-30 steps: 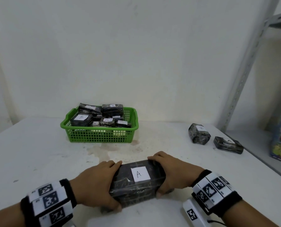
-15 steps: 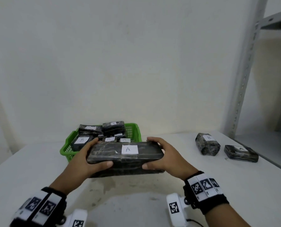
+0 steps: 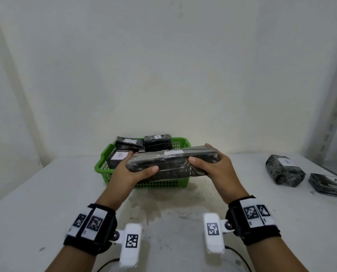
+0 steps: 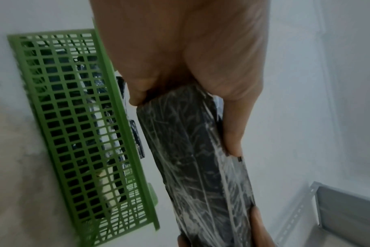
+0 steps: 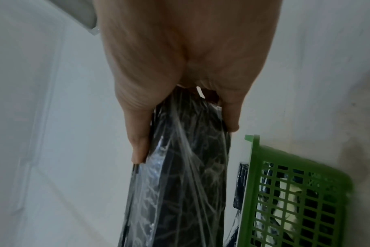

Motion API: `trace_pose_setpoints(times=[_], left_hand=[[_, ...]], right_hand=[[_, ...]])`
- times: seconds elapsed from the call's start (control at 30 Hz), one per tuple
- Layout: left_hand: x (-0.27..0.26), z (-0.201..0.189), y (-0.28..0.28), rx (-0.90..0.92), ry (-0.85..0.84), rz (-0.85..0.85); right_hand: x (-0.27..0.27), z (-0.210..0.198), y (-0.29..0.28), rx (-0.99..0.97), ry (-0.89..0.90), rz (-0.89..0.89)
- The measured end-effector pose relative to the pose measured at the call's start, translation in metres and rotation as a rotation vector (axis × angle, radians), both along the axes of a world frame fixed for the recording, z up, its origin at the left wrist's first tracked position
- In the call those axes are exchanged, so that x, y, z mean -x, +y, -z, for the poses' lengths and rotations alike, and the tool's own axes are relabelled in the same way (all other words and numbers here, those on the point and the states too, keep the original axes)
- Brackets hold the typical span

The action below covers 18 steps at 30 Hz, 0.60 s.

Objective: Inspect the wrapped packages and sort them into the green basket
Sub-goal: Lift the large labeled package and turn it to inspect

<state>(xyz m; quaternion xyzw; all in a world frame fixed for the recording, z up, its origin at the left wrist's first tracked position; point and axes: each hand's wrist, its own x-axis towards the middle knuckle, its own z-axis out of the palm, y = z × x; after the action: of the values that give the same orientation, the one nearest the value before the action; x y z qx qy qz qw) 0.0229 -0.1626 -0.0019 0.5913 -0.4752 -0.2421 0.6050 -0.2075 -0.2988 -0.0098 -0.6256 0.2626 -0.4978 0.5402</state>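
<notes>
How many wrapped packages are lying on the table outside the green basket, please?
2: the B package and the A package, both at the table's right edge. A third is held over the basket.

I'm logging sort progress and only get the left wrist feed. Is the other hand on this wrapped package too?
Observer: Yes. The right hand grips one end of the long package, and the left hand grips the other.
Operator: Is it in the basket yet?
Observer: No. The head view shows it held in the air at the front rim of the green basket, not set down inside.
Operator: Anything left to sort?
Observer: Two wrapped packages lie on the table off to the right: a chunky package labelled B and a flat package labelled A.
</notes>
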Motion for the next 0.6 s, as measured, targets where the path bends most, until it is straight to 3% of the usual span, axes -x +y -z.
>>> trace_pose_setpoints(times=[0.1,0.17,0.3,0.47,0.6], left_hand=[[-0.005,0.009,-0.002,0.053,0.011,-0.107],[-0.004,0.009,-0.003,0.036,0.006,-0.078],[-0.008,0.007,0.002,0.007,-0.021,-0.008],[-0.004,0.012,0.002,0.036,-0.076,-0.064],[-0.002,0.014,0.0,-0.046,-0.138,0.056]], right_hand=[[0.001,0.003,0.002,-0.007,0.072,-0.092],[0.003,0.001,0.008,0.045,0.155,-0.135],[0.005,0.001,0.014,0.097,0.168,-0.024],[0.01,-0.002,0.018,0.076,0.148,-0.078],[0.019,-0.003,0.016,0.068,0.143,-0.008]])
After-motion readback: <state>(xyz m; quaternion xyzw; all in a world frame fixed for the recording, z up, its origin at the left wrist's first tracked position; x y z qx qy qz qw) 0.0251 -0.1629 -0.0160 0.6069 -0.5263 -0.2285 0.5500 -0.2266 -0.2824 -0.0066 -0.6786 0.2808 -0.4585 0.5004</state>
